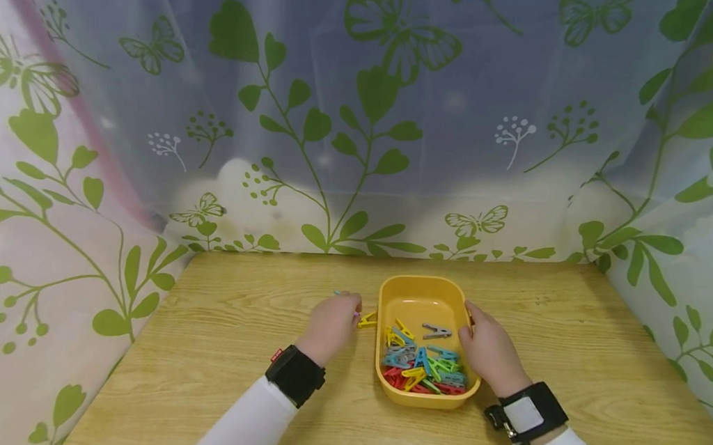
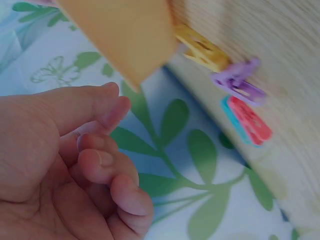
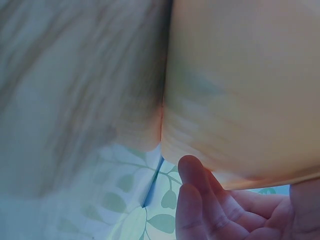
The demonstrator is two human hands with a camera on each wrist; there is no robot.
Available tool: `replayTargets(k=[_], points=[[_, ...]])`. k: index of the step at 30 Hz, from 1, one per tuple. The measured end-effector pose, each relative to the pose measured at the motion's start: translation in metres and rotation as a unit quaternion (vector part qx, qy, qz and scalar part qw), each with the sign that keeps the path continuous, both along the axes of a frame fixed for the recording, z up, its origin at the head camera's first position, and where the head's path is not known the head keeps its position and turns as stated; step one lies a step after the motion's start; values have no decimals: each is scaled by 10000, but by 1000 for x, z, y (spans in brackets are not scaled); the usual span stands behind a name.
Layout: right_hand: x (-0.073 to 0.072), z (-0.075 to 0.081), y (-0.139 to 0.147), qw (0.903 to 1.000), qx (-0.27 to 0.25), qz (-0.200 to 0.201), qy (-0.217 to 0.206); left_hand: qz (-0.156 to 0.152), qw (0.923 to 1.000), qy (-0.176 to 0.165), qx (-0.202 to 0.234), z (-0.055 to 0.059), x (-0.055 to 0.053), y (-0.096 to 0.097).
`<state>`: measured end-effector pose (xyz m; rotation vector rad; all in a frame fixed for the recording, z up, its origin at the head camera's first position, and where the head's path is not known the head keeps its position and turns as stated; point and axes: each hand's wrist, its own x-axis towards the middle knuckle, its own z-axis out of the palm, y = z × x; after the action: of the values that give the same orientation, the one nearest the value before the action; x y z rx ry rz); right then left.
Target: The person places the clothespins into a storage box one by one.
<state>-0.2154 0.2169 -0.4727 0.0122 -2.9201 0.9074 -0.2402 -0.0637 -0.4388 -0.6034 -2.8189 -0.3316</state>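
Observation:
A yellow plastic basket (image 1: 424, 400) stands on the table with several coloured clothespins (image 1: 420, 367) inside, mostly heaped toward its near end. My right hand (image 1: 493, 350) grips its right side, thumb over the rim and fingers (image 3: 195, 175) against the outer wall. Left of the basket, my left hand (image 1: 331, 325) hovers near loose clothespins, its fingers loosely curled with nothing between them. In the left wrist view a yellow clothespin (image 2: 202, 48), a purple clothespin (image 2: 239, 81), a red clothespin (image 2: 251, 121) and a teal clothespin (image 2: 234, 119) lie in a line on the table.
The wooden table (image 1: 227, 352) ends at a patterned curtain (image 1: 312, 142) at the back, and more of that cloth hangs at both sides. A grey clothespin (image 1: 436, 331) lies apart from the heap on the basket floor.

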Motion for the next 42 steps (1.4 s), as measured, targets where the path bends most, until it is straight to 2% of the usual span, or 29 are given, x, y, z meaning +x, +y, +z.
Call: replayTargets(k=[8,16,20,25,32,40,42], points=[[0,1,0,10000,-20,-26,-9,291,9992,-191,-180,-7,-9,-8],[1,1,-1,10000,53,-30,20,614,9958,-504,-465,-14,-8,-7],[1,0,-1,9999,105,-11,63,794,9939,-572,-510,-23,-8,-7],[0,-1,-1,9999,112,-10,89,820,9933,-655,-492,-28,-6,-5],[0,0,-1,10000,82,-28,43,892,9937,-473,-494,-27,-3,0],[0,1,0,10000,15,-35,-28,919,9936,-480,-448,-34,-9,0],[0,1,0,10000,13,-32,-15,893,9945,-343,-420,-36,-11,-1]])
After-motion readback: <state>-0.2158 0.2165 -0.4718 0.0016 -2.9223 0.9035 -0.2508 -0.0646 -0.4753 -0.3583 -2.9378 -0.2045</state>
